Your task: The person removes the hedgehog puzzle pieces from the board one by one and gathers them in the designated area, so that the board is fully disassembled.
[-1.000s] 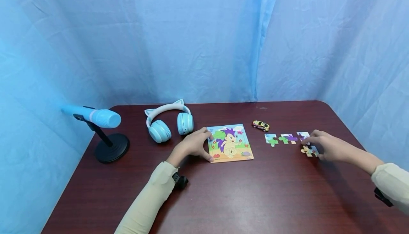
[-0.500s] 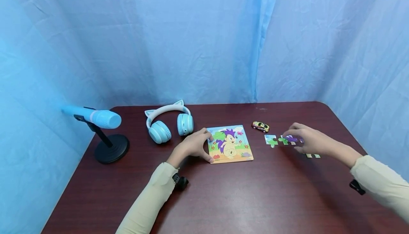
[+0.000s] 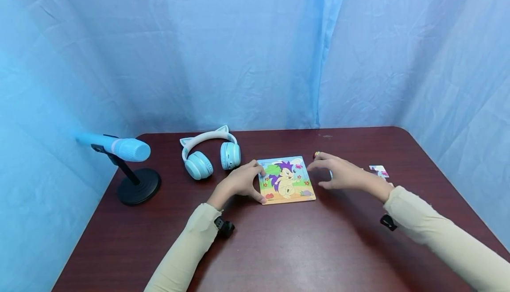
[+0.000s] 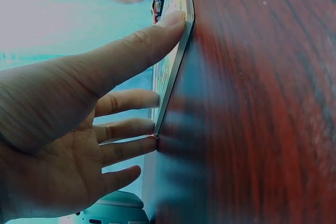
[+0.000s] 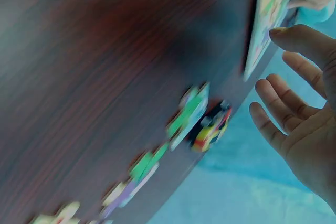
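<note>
A square puzzle board point(image 3: 286, 180) with a purple-haired hedgehog picture lies flat on the table, mid-view. My left hand point(image 3: 239, 181) rests at its left side. In the left wrist view, the thumb point(image 4: 170, 20) presses the board's edge and the straight fingers point(image 4: 134, 127) touch it farther along. Just right of the board, my right hand point(image 3: 344, 174) hovers with fingers spread and nothing between them. Loose puzzle pieces point(image 5: 191, 111) lie in a row below that hand, mostly hidden by it in the head view, with one piece point(image 3: 379, 171) showing past the wrist.
A small toy car point(image 5: 211, 127) sits behind the pieces, mostly covered by the right hand in the head view. Light-blue cat-ear headphones point(image 3: 200, 164) lie left of the board. A blue microphone point(image 3: 129, 148) on a black stand point(image 3: 139, 186) occupies the table's left side. Blue curtains point(image 3: 239, 52) surround the table.
My right hand has travelled left from the rightmost puzzle pieces, over the row, to beside the board. The left hand and board have stayed in place.
</note>
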Action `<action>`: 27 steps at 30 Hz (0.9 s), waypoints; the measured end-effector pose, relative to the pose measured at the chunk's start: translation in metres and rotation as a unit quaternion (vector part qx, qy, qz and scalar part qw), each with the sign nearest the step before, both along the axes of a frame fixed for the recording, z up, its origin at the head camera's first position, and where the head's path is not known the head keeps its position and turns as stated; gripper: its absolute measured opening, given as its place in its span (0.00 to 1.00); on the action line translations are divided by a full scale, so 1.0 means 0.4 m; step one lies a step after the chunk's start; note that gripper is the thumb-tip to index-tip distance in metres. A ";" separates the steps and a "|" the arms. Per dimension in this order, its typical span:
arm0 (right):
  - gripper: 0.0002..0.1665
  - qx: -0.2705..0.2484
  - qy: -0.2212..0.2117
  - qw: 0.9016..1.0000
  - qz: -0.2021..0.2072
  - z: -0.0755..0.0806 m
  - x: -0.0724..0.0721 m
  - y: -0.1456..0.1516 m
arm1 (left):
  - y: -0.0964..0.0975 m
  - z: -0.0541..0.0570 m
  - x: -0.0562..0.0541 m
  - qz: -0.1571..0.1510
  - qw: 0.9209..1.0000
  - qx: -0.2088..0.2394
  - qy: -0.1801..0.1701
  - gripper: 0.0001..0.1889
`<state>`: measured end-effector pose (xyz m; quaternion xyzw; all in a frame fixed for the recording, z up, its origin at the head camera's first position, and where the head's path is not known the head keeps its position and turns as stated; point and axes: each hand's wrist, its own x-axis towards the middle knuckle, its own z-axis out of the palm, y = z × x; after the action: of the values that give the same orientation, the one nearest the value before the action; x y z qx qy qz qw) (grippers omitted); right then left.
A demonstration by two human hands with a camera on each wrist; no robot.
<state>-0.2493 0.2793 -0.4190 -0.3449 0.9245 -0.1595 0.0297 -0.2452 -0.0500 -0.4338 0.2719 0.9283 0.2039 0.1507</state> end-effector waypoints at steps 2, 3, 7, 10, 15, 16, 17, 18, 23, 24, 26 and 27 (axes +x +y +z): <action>0.27 -0.003 -0.004 1.000 0.011 -0.003 -0.005 -0.030 | -0.001 -0.001 0.001 -0.002 1.000 0.000 0.003 0.37; 0.27 -0.002 -0.009 1.000 0.014 -0.005 -0.008 -0.044 | -0.002 -0.001 0.002 -0.003 1.000 0.000 0.004 0.37; 0.28 -0.004 -0.029 0.999 0.026 -0.016 -0.024 -0.090 | -0.003 0.001 0.002 -0.007 1.000 -0.002 0.013 0.38; 0.29 -0.005 -0.055 0.998 0.021 -0.022 -0.035 -0.116 | -0.002 0.002 -0.001 -0.010 1.000 -0.006 0.017 0.38; 0.29 0.000 -0.083 0.996 0.014 -0.029 -0.047 -0.145 | 0.002 -0.002 -0.010 -0.014 1.000 -0.010 0.023 0.37; 0.29 0.001 -0.085 0.996 0.015 -0.031 -0.049 -0.149 | 0.003 -0.002 -0.011 -0.015 1.000 -0.010 0.022 0.37; 0.28 0.002 -0.086 0.996 0.016 -0.033 -0.051 -0.153 | 0.003 -0.002 -0.012 -0.015 1.000 -0.008 0.022 0.38; 0.27 0.002 -0.084 0.996 0.019 -0.035 -0.052 -0.157 | 0.004 -0.002 -0.013 -0.016 1.000 -0.008 0.020 0.38; 0.25 -0.001 -0.082 0.996 0.027 -0.040 -0.054 -0.174 | 0.003 -0.004 -0.016 -0.014 1.000 -0.012 0.014 0.38; 0.25 -0.001 -0.082 0.996 0.028 -0.040 -0.054 -0.178 | 0.002 -0.005 -0.016 -0.013 1.000 -0.014 0.014 0.37; 0.26 -0.002 -0.086 0.996 0.030 -0.039 -0.055 -0.186 | 0.001 -0.007 -0.016 -0.011 1.000 -0.016 0.013 0.37; 0.26 -0.004 -0.088 0.996 0.032 -0.038 -0.056 -0.189 | 0.001 -0.007 -0.015 -0.010 1.000 -0.016 0.012 0.37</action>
<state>-0.2716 0.2036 -0.4342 -0.3587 0.9063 -0.1921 0.1143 -0.2513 -0.0498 -0.4366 0.2816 0.9303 0.1843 0.1458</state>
